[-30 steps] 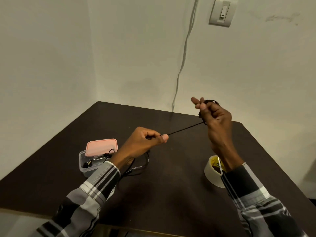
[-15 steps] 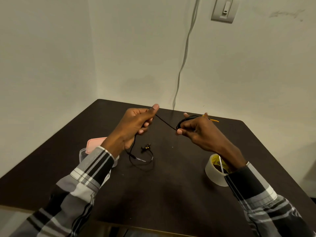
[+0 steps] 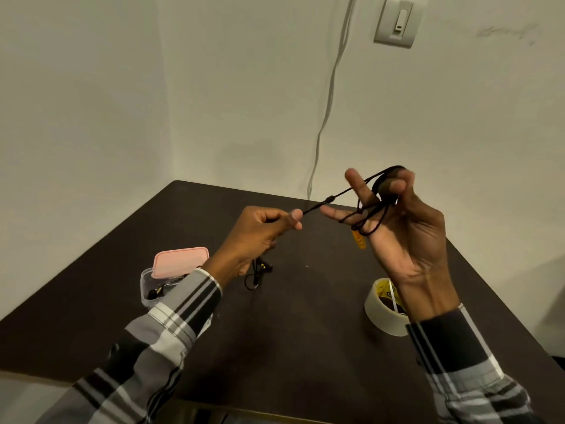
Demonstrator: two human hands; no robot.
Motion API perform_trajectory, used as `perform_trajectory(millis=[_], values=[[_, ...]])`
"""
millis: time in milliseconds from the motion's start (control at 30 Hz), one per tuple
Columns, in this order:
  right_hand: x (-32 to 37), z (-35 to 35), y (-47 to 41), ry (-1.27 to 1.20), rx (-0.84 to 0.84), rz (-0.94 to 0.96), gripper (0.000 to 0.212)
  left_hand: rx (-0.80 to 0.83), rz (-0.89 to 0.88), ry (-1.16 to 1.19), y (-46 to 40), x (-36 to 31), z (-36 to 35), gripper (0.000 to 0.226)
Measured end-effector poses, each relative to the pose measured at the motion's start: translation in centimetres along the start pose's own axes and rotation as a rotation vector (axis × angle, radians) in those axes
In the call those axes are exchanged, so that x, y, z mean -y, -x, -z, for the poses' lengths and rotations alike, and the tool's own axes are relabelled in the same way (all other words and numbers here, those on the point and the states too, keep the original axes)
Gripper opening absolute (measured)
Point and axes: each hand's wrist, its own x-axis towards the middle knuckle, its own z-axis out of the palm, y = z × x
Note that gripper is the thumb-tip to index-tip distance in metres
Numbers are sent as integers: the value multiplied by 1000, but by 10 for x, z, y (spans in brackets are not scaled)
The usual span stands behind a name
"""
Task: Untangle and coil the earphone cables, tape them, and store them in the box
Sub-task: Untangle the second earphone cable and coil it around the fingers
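A black earphone cable (image 3: 331,198) runs taut between my two hands above the dark table (image 3: 305,347). My left hand (image 3: 260,237) pinches it between thumb and curled fingers, and the earbud end (image 3: 260,270) hangs below that hand. My right hand (image 3: 397,228) is raised palm up with several cable loops wound around its spread fingers, and the thumb presses on them. A small orange tag (image 3: 358,240) dangles from the loops. A clear plastic box (image 3: 156,289) with a pink lid (image 3: 180,261) lying on top sits at the left. A tape roll (image 3: 382,307) stands under my right wrist.
The table stands in a room corner, walls behind and to the left. A grey wire (image 3: 327,96) runs down the back wall beside a light switch (image 3: 397,21). More black earphones (image 3: 156,292) lie inside the box.
My right hand has risen and turned palm up, taking another loop around its fingers. My left hand slid along the cable and moved lower and nearer to me.
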Motion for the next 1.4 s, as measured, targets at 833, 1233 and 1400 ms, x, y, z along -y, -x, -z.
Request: perform_trajectory(millis=[833, 1233, 1400], values=[[-15, 38, -5, 1675, 224, -268, 21, 2, -247, -298, 9, -31, 21, 28], [-17, 11, 14, 32, 279, -203, 17, 70, 35, 86, 10, -8, 2, 28], [-28, -10, 5, -20, -185, 41, 23, 131, 102, 53, 21, 15, -20, 32]])
